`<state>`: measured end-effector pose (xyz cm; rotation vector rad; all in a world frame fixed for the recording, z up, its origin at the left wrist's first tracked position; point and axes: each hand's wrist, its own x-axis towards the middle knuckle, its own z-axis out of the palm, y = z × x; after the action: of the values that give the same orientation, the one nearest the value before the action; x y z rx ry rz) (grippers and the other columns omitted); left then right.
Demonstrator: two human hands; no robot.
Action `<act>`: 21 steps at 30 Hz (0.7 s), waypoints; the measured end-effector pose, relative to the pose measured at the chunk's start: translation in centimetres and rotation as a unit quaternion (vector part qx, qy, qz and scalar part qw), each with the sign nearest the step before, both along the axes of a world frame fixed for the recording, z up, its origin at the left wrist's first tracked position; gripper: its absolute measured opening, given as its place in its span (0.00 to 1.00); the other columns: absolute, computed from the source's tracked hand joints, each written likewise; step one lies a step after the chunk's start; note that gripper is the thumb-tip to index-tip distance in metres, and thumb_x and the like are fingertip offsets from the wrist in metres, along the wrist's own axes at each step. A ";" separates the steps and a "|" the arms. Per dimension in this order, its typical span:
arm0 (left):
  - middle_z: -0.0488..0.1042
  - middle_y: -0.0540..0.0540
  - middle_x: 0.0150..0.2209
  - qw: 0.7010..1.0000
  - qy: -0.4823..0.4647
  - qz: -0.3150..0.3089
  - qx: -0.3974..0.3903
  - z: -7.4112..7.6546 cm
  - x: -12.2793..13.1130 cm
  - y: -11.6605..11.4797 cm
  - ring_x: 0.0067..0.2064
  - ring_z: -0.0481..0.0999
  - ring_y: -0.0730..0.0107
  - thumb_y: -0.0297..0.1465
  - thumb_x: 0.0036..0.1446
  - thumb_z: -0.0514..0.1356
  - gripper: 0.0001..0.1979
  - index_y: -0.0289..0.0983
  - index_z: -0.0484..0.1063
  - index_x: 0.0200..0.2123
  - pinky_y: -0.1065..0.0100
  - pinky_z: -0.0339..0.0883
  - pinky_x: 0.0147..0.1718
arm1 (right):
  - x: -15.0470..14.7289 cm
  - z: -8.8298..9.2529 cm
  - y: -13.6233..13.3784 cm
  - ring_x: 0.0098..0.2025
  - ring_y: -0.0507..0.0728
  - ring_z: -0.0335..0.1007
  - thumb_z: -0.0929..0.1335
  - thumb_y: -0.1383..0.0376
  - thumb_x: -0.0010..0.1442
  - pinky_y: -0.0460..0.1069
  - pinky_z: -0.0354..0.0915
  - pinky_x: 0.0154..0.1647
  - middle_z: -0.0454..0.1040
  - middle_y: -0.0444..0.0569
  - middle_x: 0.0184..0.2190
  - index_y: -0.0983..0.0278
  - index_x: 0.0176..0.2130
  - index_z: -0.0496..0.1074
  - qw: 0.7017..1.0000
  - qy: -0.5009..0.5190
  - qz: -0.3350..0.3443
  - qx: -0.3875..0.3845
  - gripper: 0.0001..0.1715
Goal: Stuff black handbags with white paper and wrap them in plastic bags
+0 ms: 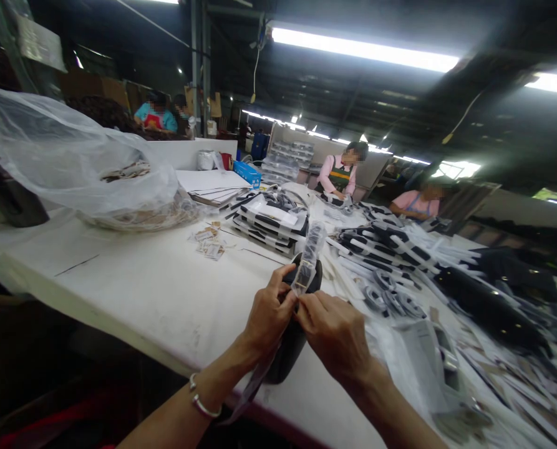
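now, left hand (269, 315): thumb and fingers are closed, gripping the lower end of the wrapped strap (312, 249); a silver bracelet (204, 399) is around this wrist.
right hand (334, 324): its fingers also are closed on the strap's lower end, touching or very near the left fingertips; the exact pinch is partly hidden.
strap: covered by clear plastic, it rises upward from the hands, with a buckle (302, 285) close to the fingers.
black bag (285, 358): on the white table (156, 280), near its front edge, below and between both hands.
beyond: small packets (210, 242), and beside them stacked black-and-white pieces (269, 231).
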<state>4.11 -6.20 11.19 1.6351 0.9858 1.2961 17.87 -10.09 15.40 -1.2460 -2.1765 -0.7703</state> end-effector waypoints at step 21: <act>0.75 0.45 0.43 0.951 0.125 -0.005 0.284 -3.6 -6.2 -1.8 0.50 0.74 0.68 0.22 0.62 0.57 0.07 0.39 0.72 0.39 0.67 0.70 0.49 | -1.9 -2.8 -2.2 0.30 0.55 0.65 0.65 0.69 0.63 0.52 0.55 0.34 0.73 0.47 0.26 0.62 0.29 0.72 0.975 0.084 0.132 -0.159 0.12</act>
<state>-2.10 -7.95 7.61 2.2837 0.7825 1.4787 16.01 -12.26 12.65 -1.0891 -2.3195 -0.2053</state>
